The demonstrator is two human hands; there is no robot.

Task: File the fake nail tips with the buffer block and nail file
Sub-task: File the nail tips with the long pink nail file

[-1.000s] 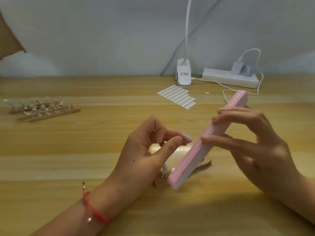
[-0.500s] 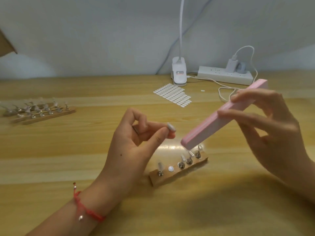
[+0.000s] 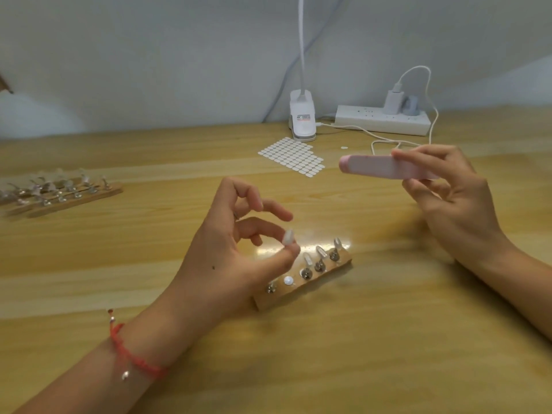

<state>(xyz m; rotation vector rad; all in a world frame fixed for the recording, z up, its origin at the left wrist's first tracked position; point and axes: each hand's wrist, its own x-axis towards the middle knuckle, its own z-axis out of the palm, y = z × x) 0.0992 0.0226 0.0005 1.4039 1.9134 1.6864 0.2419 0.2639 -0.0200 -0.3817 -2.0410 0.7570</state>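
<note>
From the head camera, the left hand [image 3: 233,252] hovers low over the wooden table [image 3: 388,339], fingers curled in a loose ring. A fake nail tip [image 3: 289,236] stands at the end of its thumb; the hand has hold of it there, though which finger backs the thumb I cannot tell. A red cord bracelet [image 3: 131,354] circles that wrist.

Well apart, up and to the right, the right hand [image 3: 448,204] grips the pink buffer block [image 3: 385,170], fingers over its top and thumb beneath. The block lies nearly level in the air, its free rounded end pointing toward the left hand, touching nothing else.

Just below the left thumb a wooden holder strip [image 3: 301,289] lies on the table at a slant. Clear mounted tips [image 3: 321,253] sit on metal stands along its far half (three show plainly), and one white round pad [image 3: 288,280] is bare.

At the far left are more wooden strips [image 3: 74,198] carrying tips, blurred. Toward the wall lie a sheet of white adhesive dots [image 3: 291,156], a white clip lamp [image 3: 302,118] and a power strip [image 3: 382,119] with a charger [image 3: 393,101] plugged in.
</note>
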